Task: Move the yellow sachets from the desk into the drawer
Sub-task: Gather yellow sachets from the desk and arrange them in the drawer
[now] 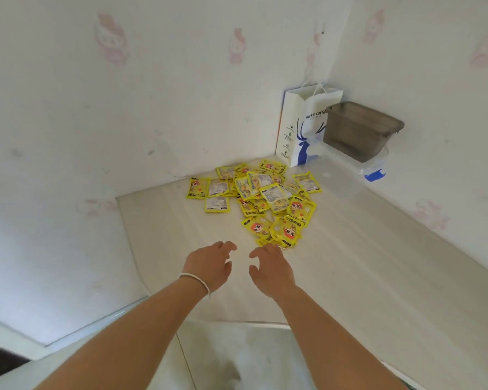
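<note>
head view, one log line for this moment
phase: reach | left hand: open, empty | right hand: open, at pile edge | sachets: heaped on desk | drawer: not in view

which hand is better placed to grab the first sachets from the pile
Probably the right hand: its fingertips already reach the near edge of the yellow sachets. The left hand hovers open over bare desk, off to the pile's side.

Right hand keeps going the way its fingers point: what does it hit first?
Most likely the near edge of the sachet pile. The right hand is open, its fingertips already at the closest yellow sachets. Whether they touch can't be told from this one view.
</note>
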